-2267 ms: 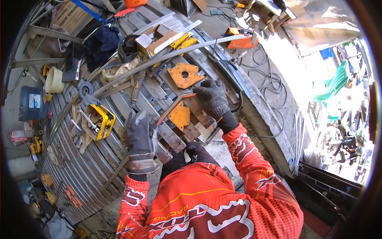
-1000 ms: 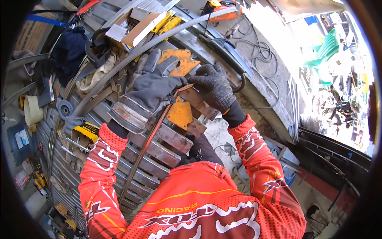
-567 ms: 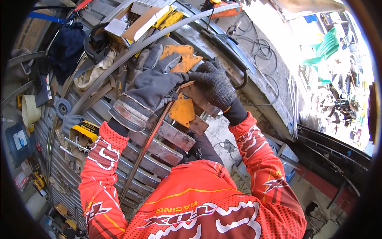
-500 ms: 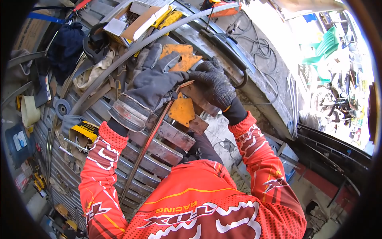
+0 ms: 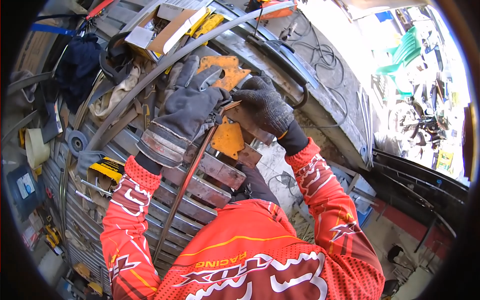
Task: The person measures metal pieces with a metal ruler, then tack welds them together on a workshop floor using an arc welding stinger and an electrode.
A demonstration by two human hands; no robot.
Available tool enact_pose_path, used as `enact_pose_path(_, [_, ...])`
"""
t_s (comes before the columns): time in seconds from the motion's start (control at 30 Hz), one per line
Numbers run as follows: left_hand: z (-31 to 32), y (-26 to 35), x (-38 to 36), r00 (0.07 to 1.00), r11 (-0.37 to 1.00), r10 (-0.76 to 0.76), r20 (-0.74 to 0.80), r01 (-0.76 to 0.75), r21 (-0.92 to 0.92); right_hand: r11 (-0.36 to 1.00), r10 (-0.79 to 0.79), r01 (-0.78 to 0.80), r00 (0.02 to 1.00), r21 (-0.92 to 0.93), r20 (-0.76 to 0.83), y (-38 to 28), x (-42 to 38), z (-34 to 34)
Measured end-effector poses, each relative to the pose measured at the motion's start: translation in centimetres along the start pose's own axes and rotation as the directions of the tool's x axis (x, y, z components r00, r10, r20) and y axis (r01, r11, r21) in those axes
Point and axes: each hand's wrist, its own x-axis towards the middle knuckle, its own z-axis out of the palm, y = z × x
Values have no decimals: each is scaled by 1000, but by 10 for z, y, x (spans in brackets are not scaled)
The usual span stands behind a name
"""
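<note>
A long, narrow metal bar (image 5: 186, 185) with a reddish-brown sheen slopes up across the slatted metal bench, its bent end (image 5: 231, 105) showing between my hands. My left hand (image 5: 187, 107), in a thick grey leather work glove, is closed around the upper part of the bar; its thumb side is partly hidden. My right hand (image 5: 265, 105), in a dark knit glove, is closed with its fingertips touching the left glove beside the bar's end. What those fingertips pinch is hidden. An orange metal plate (image 5: 234, 75) lies beyond the hands, and another orange plate (image 5: 227, 140) lies just below them.
A curved grey strip (image 5: 145, 82) arches over the bench's far side. Behind it stands an open cardboard box (image 5: 165, 27) beside yellow tools (image 5: 209, 27). A black-handled tool with a cable (image 5: 280, 62) rests at the upper right. Cloths and a yellow-black box (image 5: 107, 170) lie left.
The view has shifted slightly, and the surroundings on the left sit a little lower. Both hands keep nearly the same place and grip at the bar's end.
</note>
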Motion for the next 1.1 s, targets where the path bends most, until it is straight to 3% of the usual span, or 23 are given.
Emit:
enact_pose_path(0.17, [1, -9, -7, 990, 982, 33, 138, -7, -189, 999, -5, 5, 1000, 49, 11, 1, 1, 0])
enact_pose_path(0.2, [-4, -7, -4, 990, 982, 35, 138, -8, -189, 999, -4, 4, 1000, 49, 10, 0, 1, 0])
enact_pose_path(0.27, [-14, -1, 4, 984, 985, 155, 87, -147, -90, 999, -10, 10, 1000, 43, -11, -1, 1, 0])
enact_pose_path(0.3, [-7, -5, 2, 984, 985, 152, 90, -143, -93, 999, -7, 7, 1000, 47, -7, 1, 1, 0])
enact_pose_path(0.37, [10, -16, -8, 982, 946, 140, 123, -96, -309, 997, -4, 5, 1000, 73, -14, 1, 1, 1])
enact_pose_path(0.5, [-16, 0, 6, 974, 907, 200, 104, -144, -396, 999, -7, 8, 1000, 43, -18, 4, -1, 2])
enact_pose_path(0.57, [-21, 7, 8, 981, 890, 100, 168, -13, -455, 999, 4, -4, 1000, 44, -14, 6, 0, 3])
enact_pose_path(0.8, [0, -8, -3, 982, 916, 93, 162, -21, -400, 999, -19, 20, 1000, 43, -24, 4, 2, 3])
enact_pose_path(0.9, [-6, -4, 0, 989, 929, 138, 50, -112, -352, 998, -40, 41, 999, 41, -37, 1, 4, 2])
enact_pose_path(1.0, [5, -11, -6, 986, 924, 133, 96, -89, -371, 999, -52, 53, 998, 12, -43, 1, 3, 2])
enact_pose_path(1.07, [25, -21, -17, 970, 772, 45, 240, 118, -624, 999, -35, 36, 999, 29, -35, 1, 2, 2])
enact_pose_path(1.1, [15, -15, -13, 970, 772, 45, 240, 119, -624, 999, -34, 35, 999, 30, -35, 2, 1, 3])
